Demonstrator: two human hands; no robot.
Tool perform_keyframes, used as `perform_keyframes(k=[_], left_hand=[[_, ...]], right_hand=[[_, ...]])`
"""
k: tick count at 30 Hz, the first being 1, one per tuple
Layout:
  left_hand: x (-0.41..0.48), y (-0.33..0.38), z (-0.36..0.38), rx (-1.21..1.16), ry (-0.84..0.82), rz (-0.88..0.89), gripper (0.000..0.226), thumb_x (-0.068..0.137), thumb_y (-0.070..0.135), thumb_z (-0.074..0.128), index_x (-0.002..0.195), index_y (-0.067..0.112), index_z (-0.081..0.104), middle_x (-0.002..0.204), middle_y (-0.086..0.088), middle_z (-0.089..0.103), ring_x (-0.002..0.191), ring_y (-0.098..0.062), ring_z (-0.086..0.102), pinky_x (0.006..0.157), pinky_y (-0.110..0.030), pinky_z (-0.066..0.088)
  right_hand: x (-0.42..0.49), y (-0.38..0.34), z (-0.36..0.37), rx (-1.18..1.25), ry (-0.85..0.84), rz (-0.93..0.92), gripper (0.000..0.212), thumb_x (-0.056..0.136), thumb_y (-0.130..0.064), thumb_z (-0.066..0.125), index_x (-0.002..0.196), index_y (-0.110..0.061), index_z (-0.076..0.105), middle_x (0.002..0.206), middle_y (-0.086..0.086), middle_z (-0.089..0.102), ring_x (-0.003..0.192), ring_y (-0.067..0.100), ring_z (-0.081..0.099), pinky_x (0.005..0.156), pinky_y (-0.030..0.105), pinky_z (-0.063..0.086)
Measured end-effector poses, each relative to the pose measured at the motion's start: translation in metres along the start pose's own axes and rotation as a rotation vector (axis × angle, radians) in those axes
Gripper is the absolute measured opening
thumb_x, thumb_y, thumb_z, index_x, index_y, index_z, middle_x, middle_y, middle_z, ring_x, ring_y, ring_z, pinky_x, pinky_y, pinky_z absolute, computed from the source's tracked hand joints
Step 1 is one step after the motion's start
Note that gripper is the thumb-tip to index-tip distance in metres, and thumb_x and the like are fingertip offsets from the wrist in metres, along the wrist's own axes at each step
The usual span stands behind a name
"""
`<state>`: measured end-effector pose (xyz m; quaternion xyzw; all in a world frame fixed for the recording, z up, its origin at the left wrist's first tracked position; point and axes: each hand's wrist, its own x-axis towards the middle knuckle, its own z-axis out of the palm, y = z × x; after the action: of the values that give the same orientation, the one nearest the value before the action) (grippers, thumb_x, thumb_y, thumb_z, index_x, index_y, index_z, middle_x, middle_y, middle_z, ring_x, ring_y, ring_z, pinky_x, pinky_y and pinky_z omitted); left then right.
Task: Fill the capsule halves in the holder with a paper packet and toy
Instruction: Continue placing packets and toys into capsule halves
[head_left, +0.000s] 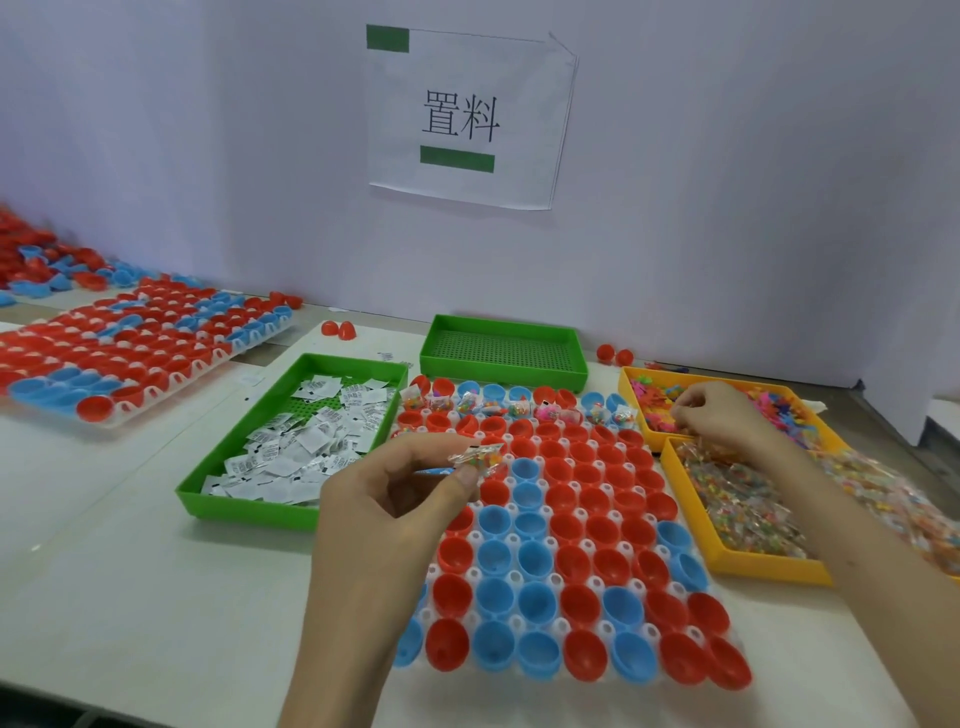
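A white holder (519, 577) in front of me carries rows of red and blue capsule halves (582, 519). The halves of the far row (519, 408) hold clear packets of coloured bits. My left hand (395, 499) hovers over the holder's left side and pinches a small clear packet of coloured beads (478, 460). My right hand (727, 415) reaches into the yellow tray of colourful toys (631, 384), fingers curled on the pieces. A green tray (249, 506) left of the holder holds white paper packets (311, 441).
A second yellow tray (727, 564) of clear bead packets sits at the right, with more packets spilled beside it. An empty green tray (504, 358) stands behind the holder. Another filled holder (130, 353) and loose capsule halves (41, 265) lie at far left. A paper sign (462, 119) hangs on the wall.
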<state>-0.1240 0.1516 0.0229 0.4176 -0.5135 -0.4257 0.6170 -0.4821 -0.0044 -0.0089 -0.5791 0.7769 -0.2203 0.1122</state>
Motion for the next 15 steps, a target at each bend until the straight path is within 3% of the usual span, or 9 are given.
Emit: perform_keyframes(k=[3,5,8,11,15], left_hand=[[0.000,-0.001,-0.001,0.003,0.001,-0.007,0.032,0.079,-0.001,0.076,0.081,0.031,0.078,0.076,0.001,0.076,0.068,-0.007,0.071,0.060,-0.012,0.052],[-0.002,0.000,0.001,0.009,-0.015,-0.009,0.033,0.079,-0.001,0.076,0.080,0.032,0.079,0.076,0.002,0.076,0.067,-0.006,0.071,0.060,-0.012,0.052],[-0.001,0.000,-0.001,0.016,-0.012,-0.007,0.033,0.079,0.000,0.077,0.081,0.033,0.079,0.076,0.001,0.076,0.068,-0.008,0.071,0.061,-0.013,0.053],[0.001,-0.002,-0.004,0.023,0.001,-0.009,0.032,0.079,0.001,0.077,0.082,0.033,0.078,0.078,0.001,0.076,0.070,-0.012,0.072,0.062,-0.014,0.053],[0.002,-0.005,-0.002,0.038,0.000,-0.003,0.031,0.079,0.002,0.077,0.083,0.032,0.078,0.079,0.004,0.076,0.074,-0.009,0.072,0.063,-0.013,0.053]], right_hand=[[-0.004,-0.006,0.001,-0.079,-0.095,-0.074,0.018,0.092,-0.035,0.070,0.097,-0.018,0.071,0.108,-0.001,0.063,0.100,0.017,0.059,0.081,0.035,0.049],[-0.004,-0.008,0.003,-0.086,-0.098,-0.078,0.017,0.089,-0.033,0.074,0.095,-0.017,0.075,0.104,0.000,0.066,0.100,0.018,0.062,0.084,0.039,0.053],[-0.002,-0.009,0.008,-0.027,-0.029,-0.039,0.006,0.087,-0.022,0.076,0.084,-0.017,0.077,0.098,0.002,0.072,0.092,0.016,0.064,0.078,0.037,0.055],[0.000,-0.010,0.012,0.065,0.050,0.008,0.013,0.086,-0.015,0.076,0.075,-0.022,0.073,0.093,0.001,0.072,0.081,0.010,0.062,0.063,0.029,0.049],[-0.002,-0.014,0.007,0.131,0.285,-0.011,0.012,0.088,-0.011,0.070,0.084,-0.022,0.071,0.100,0.006,0.073,0.083,0.014,0.060,0.069,0.028,0.047]])
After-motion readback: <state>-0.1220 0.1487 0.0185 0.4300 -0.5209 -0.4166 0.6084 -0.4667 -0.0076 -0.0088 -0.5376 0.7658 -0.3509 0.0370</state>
